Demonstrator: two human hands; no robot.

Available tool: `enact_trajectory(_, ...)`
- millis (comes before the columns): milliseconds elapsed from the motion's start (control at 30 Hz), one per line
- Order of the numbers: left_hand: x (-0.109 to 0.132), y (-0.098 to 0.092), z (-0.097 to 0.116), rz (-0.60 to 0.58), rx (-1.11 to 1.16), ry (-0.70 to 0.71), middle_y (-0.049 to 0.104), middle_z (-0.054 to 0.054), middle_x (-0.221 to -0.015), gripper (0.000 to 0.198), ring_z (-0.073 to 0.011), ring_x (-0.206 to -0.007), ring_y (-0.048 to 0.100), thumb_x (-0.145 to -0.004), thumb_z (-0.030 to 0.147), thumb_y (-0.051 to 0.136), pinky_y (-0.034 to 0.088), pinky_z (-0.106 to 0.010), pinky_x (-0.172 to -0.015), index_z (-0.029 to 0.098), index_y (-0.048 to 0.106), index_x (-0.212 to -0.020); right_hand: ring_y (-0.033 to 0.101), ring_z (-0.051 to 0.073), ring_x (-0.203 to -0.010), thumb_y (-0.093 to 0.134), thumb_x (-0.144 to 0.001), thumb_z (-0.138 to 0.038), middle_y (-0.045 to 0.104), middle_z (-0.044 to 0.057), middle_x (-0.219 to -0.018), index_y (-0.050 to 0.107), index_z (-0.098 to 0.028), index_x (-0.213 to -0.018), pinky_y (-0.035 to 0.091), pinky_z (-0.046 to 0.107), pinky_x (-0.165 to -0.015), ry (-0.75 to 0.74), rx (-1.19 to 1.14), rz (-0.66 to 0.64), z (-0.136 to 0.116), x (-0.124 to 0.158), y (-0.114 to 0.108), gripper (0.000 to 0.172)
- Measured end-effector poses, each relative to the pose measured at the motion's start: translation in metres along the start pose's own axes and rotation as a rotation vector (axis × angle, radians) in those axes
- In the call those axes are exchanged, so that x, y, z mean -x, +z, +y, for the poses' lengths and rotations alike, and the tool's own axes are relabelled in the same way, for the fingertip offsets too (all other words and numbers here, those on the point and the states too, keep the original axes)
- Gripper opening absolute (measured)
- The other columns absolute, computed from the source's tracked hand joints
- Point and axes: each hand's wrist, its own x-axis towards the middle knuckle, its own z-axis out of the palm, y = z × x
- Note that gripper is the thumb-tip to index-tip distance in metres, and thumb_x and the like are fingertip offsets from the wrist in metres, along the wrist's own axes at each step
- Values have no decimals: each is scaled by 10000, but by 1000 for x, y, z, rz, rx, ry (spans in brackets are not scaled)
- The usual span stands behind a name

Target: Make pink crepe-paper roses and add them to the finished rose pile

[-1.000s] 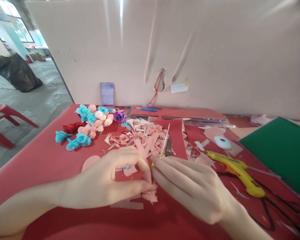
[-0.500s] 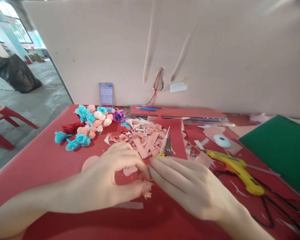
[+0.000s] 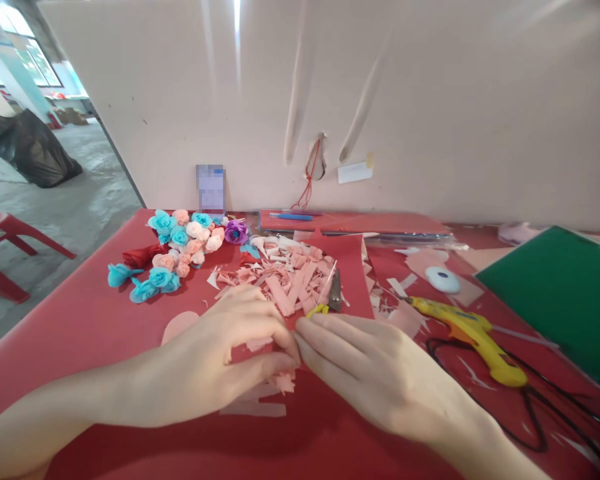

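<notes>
My left hand point(image 3: 230, 360) is closed, with thumb and forefinger brought together at the table's middle. My right hand point(image 3: 370, 367) lies opposite, its fingers pressed together and its thumb hidden. The fingertips of both hands meet, and whatever is between them is out of sight. Just under my left thumb shows a jagged bit of pink paper point(image 3: 286, 383); I cannot tell whether it is held. A pale paper strip point(image 3: 255, 407) lies beneath the left hand. Beyond the fingers are yellow-handled snips point(image 3: 335, 293) and a heap of pink paper scraps point(image 3: 295, 277).
Blue, pink and purple paper flowers point(image 3: 180, 247) lie at the back left. On the right are a yellow glue gun point(image 3: 473, 337) with a black cord, a white oval device point(image 3: 443, 280) and a green board point(image 3: 555, 300). A phone point(image 3: 211, 190) leans on the back panel point(image 3: 430, 100).
Both hands have shifted only slightly, fingertips still together. The jagged pink paper under my left thumb sits a little further left, and more of the pale strip shows. The view has drifted slightly.
</notes>
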Motion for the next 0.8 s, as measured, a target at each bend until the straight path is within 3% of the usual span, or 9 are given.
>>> enact_trajectory(233, -1, 2, -2, 40, -44, 41, 595, 24, -759, 100, -123, -789, 483, -832, 229, 531, 344, -241, -807, 184, 584, -761, 449, 123, -499, 256, -920, -79, 568, 30, -611, 591, -116, -669, 339, 262, -432, 8, 9, -37, -3, 0, 2, 420)
enact_trajectory(433, -5, -2, 3, -65, 159, -60, 614, 31, -729, 150, -106, -798, 502, -839, 174, 512, 353, -216, -812, 162, 543, -693, 426, 144, -534, 269, -905, -53, 571, 31, -610, 580, -133, -634, 311, 273, -445, -28, 80, -22, -3, -1, 0, 420)
enact_trajectory(800, -5, -9, 6, -54, 274, 28, 663, 14, -757, 183, -108, -813, 540, -887, 155, 398, 379, -217, -804, 164, 573, -834, 462, 111, -581, 259, -920, -97, 565, 41, -704, 560, -125, -736, 355, 232, -497, 71, -229, -68, 4, 4, -6, 354)
